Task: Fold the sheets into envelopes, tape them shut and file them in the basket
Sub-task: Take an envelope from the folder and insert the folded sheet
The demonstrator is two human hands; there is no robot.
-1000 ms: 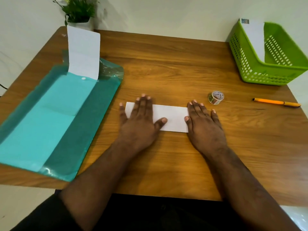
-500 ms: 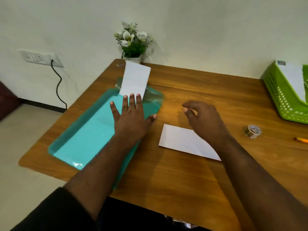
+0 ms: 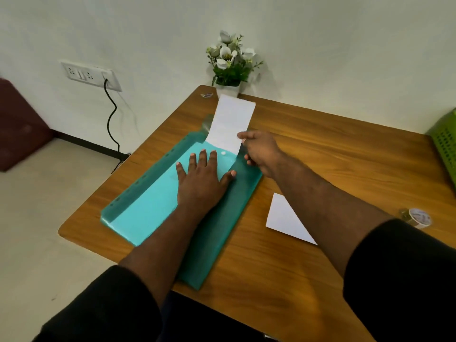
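Observation:
A teal plastic folder (image 3: 153, 213) lies on the left part of the wooden table (image 3: 333, 154). My left hand (image 3: 202, 178) presses flat on it with straight fingers. A white sheet (image 3: 229, 122) sticks out of the folder's far end. My right hand (image 3: 261, 149) is at the sheet's right edge, thumb and fingers pinching it. A folded white envelope (image 3: 283, 218) lies to the right, partly hidden by my right forearm. The tape roll (image 3: 417, 217) sits at the right. Only a corner of the green basket (image 3: 444, 141) shows at the right edge.
A small white pot with flowers (image 3: 229, 67) stands at the table's far corner, just behind the sheet. A wall socket with a black cable (image 3: 111, 114) is on the left wall. The floor lies to the left of the table.
My view swung left. My left hand left the folded envelope and came to press on the folder. My right hand lifted off the envelope and reached over to the sheet's right edge.

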